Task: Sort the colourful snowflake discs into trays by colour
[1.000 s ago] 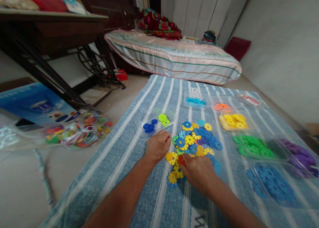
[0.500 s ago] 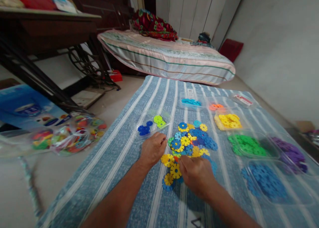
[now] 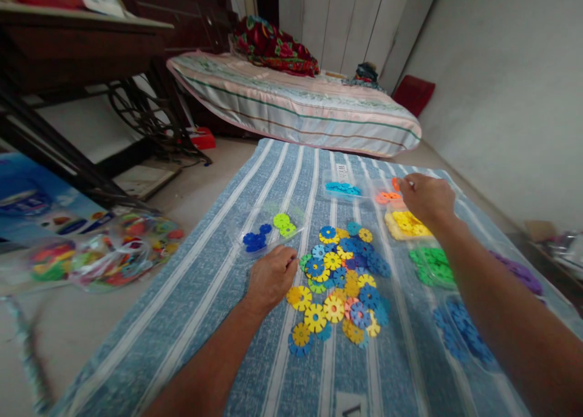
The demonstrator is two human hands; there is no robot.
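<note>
My right hand (image 3: 429, 200) pinches an orange notched disc (image 3: 396, 184) above the clear box that holds other orange discs (image 3: 388, 197). Beside the loose pile, my left hand (image 3: 272, 277) rests with its fingers curled; whatever may be in them is hidden. The pile of mixed discs (image 3: 334, 308), mostly yellow and blue, spreads over the striped cloth in front of me. Just beyond my left hand, a clear round-edged container (image 3: 235, 221) holds dark blue discs (image 3: 255, 240) and lime green discs (image 3: 284, 224).
Clear boxes hold light blue (image 3: 342, 189), yellow (image 3: 410, 224), green (image 3: 430, 265), blue (image 3: 464, 329) and purple discs (image 3: 519, 272). The striped cloth (image 3: 204, 265) covers the surface. A bed (image 3: 296, 110) stands behind, with bagged colourful pieces (image 3: 113, 256) on the floor at left.
My right hand has moved from the pile up and right to the orange box, carrying an orange disc. My left hand stays beside the pile, fingers still curled. The view has shifted slightly.
</note>
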